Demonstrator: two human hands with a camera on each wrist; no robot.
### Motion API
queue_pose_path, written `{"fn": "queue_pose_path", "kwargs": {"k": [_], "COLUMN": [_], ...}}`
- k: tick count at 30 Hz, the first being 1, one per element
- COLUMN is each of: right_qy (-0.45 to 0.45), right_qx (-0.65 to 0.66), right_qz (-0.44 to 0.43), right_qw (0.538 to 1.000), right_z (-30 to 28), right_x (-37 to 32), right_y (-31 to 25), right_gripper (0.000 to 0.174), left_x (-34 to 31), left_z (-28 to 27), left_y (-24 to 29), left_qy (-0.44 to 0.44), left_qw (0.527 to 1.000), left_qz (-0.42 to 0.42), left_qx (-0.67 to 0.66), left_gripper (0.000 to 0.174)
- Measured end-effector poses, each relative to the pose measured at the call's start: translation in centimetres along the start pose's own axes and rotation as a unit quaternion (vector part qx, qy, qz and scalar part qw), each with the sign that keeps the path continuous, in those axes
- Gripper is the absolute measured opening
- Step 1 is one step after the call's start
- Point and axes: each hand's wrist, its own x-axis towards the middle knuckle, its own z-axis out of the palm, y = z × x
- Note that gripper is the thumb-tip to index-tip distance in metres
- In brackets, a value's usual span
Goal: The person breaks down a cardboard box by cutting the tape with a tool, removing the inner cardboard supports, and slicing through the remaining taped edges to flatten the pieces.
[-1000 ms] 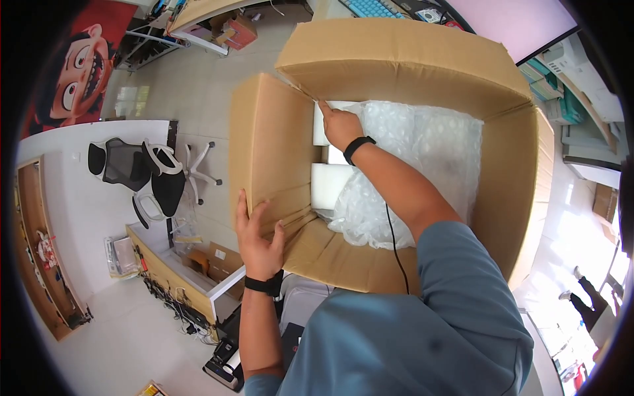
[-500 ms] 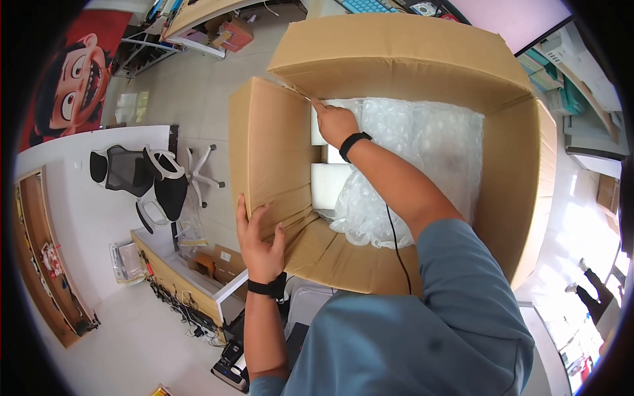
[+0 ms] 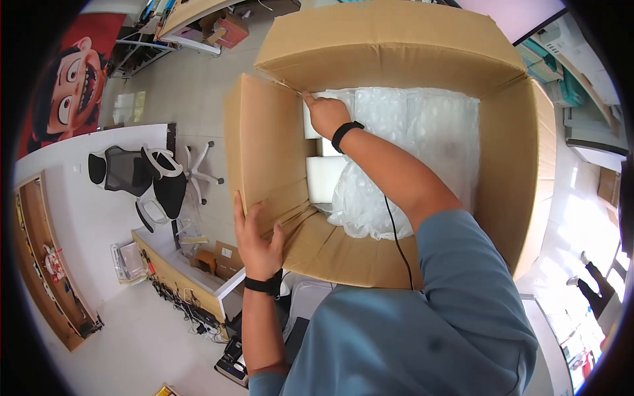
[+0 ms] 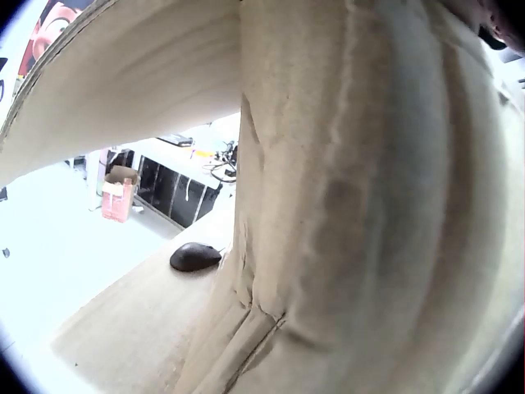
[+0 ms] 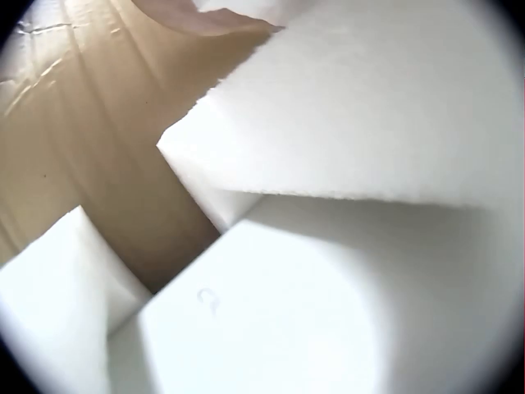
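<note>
My right hand reaches into an open cardboard box, its index finger stretched to the far left corner. Beneath that hand is a white foam block; in the right wrist view a finger lies along its edge, while the other fingers are mostly hidden. A second foam block sits nearer me along the left wall. My left hand rests at the near end of the left flap, fingers spread. Bubble wrap covers much of the box's contents.
A black cable hangs over the near part of the box. To the left stands an office chair, with a low cabinet closer to me. In the left wrist view, a dark rounded object lies beyond the cardboard.
The box has shifted slightly up and left in the head view, and my right hand with it. My left hand keeps its place at the flap.
</note>
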Motion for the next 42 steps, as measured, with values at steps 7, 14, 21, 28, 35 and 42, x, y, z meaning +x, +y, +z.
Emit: {"fn": "queue_pose_path", "kwargs": {"k": [7, 14, 21, 28, 35, 42], "right_qy": [-0.023, -0.062, 0.050, 0.033, -0.013, -0.052], "right_qx": [-0.018, -0.045, 0.024, 0.033, -0.004, -0.003], "right_qz": [-0.003, -0.006, -0.043, -0.027, 0.009, 0.016], "right_qw": [1.000, 0.997, 0.998, 0.999, 1.000, 0.999], "right_z": [-1.0, -1.3, -1.8, -2.1, -0.8, -1.4], "right_x": [-0.7, -0.7, -0.1, -1.0, 0.4, 0.8], "right_y": [1.1, 1.6, 1.1, 0.4, 0.6, -0.3], "right_gripper": [0.054, 0.051, 0.047, 0.044, 0.050, 0.047], "left_x": [0.0, -0.1, -0.1, -0.1, -0.1, 0.1], "left_z": [-0.1, -0.2, 0.1, 0.2, 0.3, 0.2], "left_y": [0.2, 0.2, 0.2, -0.2, -0.2, 0.0], "left_qy": [0.004, 0.009, 0.013, 0.021, 0.020, 0.015], "left_qw": [1.000, 1.000, 1.000, 1.000, 1.000, 1.000], "left_qz": [0.007, 0.000, -0.009, 0.005, -0.005, 0.002], "left_qx": [0.016, 0.015, -0.003, 0.000, -0.008, -0.009], "left_gripper": [0.041, 0.041, 0.040, 0.040, 0.040, 0.038]}}
